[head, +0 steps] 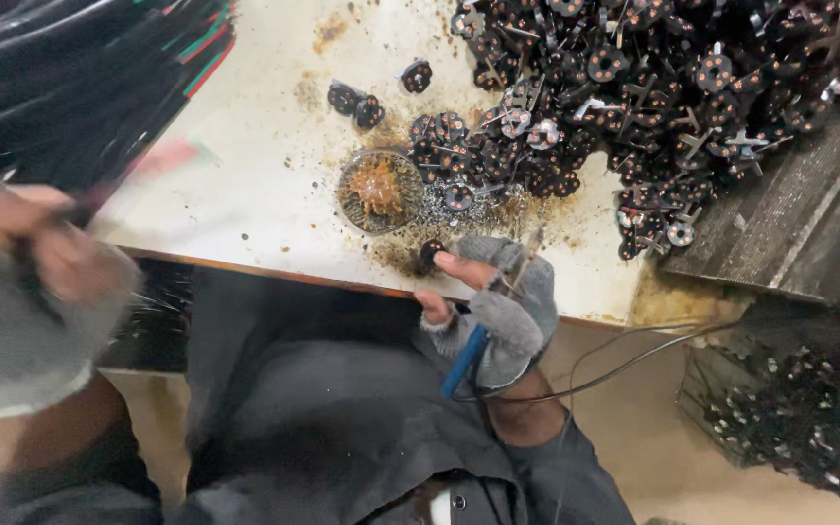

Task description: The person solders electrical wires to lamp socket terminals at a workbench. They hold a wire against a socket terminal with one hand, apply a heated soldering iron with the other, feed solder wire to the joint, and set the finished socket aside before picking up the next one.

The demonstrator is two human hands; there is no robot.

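My right hand (491, 295), in a grey fingerless glove, holds a blue-handled soldering iron (483, 326) at the table's front edge. Its fingertip rests on a small black round part (430, 254). My left hand (26, 267), also grey-gloved and blurred, is raised at the left and grips a thin dark wire (85, 209) that comes from the bundle. A large heap of black round parts with copper dots (634, 87) covers the far right of the stained white table (255, 185).
A small round tin of amber flux (378, 191) sits beside solder splatter. A bundle of black, red and green wires (80, 78) lies at top left. Grey wooden boards (799, 224) sit at right, above a basket of parts (799, 428). The iron's cord (624, 365) trails right.
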